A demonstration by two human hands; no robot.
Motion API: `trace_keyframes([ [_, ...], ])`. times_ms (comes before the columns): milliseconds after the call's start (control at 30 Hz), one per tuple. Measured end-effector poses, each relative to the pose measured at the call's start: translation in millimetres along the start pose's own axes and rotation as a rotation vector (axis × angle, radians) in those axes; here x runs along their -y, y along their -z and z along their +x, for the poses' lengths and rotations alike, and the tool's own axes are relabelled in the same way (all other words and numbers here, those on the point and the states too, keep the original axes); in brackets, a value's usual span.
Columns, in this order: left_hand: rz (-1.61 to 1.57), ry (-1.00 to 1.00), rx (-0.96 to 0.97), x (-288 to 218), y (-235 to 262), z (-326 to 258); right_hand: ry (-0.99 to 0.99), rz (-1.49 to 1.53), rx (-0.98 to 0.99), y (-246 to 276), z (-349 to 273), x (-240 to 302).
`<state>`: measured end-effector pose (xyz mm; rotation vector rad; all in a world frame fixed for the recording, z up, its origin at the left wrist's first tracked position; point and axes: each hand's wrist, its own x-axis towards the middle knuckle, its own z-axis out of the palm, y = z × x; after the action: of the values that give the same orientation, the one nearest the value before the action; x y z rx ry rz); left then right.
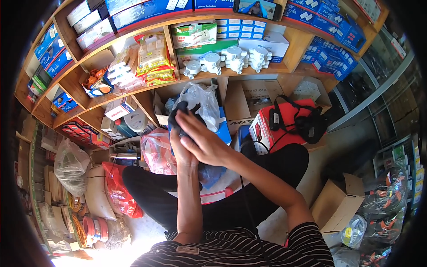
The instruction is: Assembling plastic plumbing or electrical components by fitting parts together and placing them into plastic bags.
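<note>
In front of the shelves, my left hand (pixel 180 149) and my right hand (pixel 203 139) press together, palm toward palm. A bunched black cloth (pixel 181 110) is caught between them and sticks out past the fingertips. My right hand lies over it with fingers stretched and held together. The left hand is partly covered by the right, and its fingers are mostly hidden by the cloth. Just beyond is a clear plastic bag (pixel 200 104) in an open box, beside a blue box (pixel 223 132).
White round junction boxes (pixel 234 58) line the shelf (pixel 284 67) ahead. A red box (pixel 284 120) with black straps (pixel 311 127) sits at the right. Plastic bags (pixel 159 151) lie left of my hands. An open cardboard box (pixel 340 200) and a small fan (pixel 354 231) stand lower right.
</note>
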<state>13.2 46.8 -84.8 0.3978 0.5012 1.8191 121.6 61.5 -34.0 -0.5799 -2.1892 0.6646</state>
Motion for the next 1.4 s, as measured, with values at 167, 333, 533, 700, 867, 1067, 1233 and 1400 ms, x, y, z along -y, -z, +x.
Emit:
trace_keyframes([
  [167, -0.100, 0.065, -0.060, -7.7, -23.4, -2.6, 0.017, -0.052, -0.043, 10.7, 11.7, -13.5],
  [333, -0.185, 0.092, 0.069, -22.7, -43.1, -3.6, -0.063, 0.066, -0.116, 21.2, 12.8, -26.4],
  [533, 0.004, -0.006, 0.049, -23.0, -38.1, -5.2, -0.054, 0.226, 0.021, 18.4, 4.3, -8.6],
  [700, -0.121, 0.113, 0.025, -18.7, -36.8, -2.7, -0.083, -0.076, 0.193, 99.0, 14.7, 34.4],
  [867, -0.143, 0.077, 0.005, -21.7, -2.1, 9.3, 0.345, 0.349, -0.781, 168.6, -51.9, 150.3],
  [1067, -0.153, 0.090, -0.126, -28.1, -10.2, 10.8, 0.809, 0.203, -0.250, 203.4, -40.4, 229.8],
  [1233, 0.199, -0.122, -0.273, -14.8, 8.3, 15.6, 1.113, 0.543, -0.246, 184.2, -30.6, 205.3],
  [1400, 0.206, -0.080, -0.301, -10.2, 24.3, 18.7, 1.101, 0.623, -0.356, 174.2, -31.3, 209.0],
])
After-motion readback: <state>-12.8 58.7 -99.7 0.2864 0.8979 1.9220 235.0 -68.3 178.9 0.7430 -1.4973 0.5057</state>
